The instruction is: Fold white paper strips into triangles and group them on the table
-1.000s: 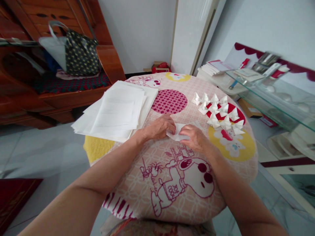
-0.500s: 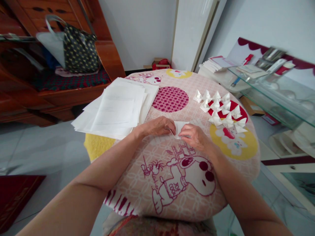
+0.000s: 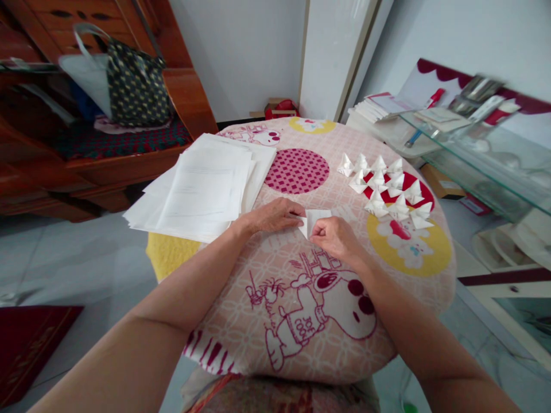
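Observation:
A small white folded paper [image 3: 317,218] lies on the round table's cartoon-print cloth [image 3: 301,321], near the middle. My left hand [image 3: 272,214] rests on the cloth with its fingertips pressed on the paper's left edge. My right hand [image 3: 336,237] pinches the paper's near corner, fingers closed on it. Several finished white folded paper shapes [image 3: 387,187] stand in a cluster to the right of my hands. A loose stack of white sheets [image 3: 206,186] lies to the left, overhanging the table edge.
A wooden bench [image 3: 107,149] with a dotted bag [image 3: 133,86] stands at the left. At the right a glass shelf [image 3: 486,155] holds bottles and books. A red mat [image 3: 26,344] lies on the tiled floor.
My right hand has shifted from lying over the paper to pinching its near corner. The left hand's fingers have stretched toward the paper's left edge. The view has drifted slightly.

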Tool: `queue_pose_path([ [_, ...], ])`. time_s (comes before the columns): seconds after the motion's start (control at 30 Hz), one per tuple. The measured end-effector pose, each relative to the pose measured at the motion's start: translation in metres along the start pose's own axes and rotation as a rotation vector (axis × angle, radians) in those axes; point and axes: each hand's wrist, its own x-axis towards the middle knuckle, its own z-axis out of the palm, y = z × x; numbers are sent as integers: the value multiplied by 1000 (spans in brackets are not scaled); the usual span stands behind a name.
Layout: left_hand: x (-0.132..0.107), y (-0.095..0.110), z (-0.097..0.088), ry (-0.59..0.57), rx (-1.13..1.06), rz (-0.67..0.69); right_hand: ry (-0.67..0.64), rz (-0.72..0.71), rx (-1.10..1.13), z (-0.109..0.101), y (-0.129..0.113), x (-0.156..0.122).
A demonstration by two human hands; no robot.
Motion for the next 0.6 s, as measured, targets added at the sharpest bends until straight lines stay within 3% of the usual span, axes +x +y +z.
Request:
queue_pose_path([
  [0.23, 3, 2, 4, 57, 131, 5, -64, 130, 123, 3, 1, 2],
  [0.6, 4, 10, 6, 78, 160, -47, -98, 104, 108, 5, 0, 4],
])
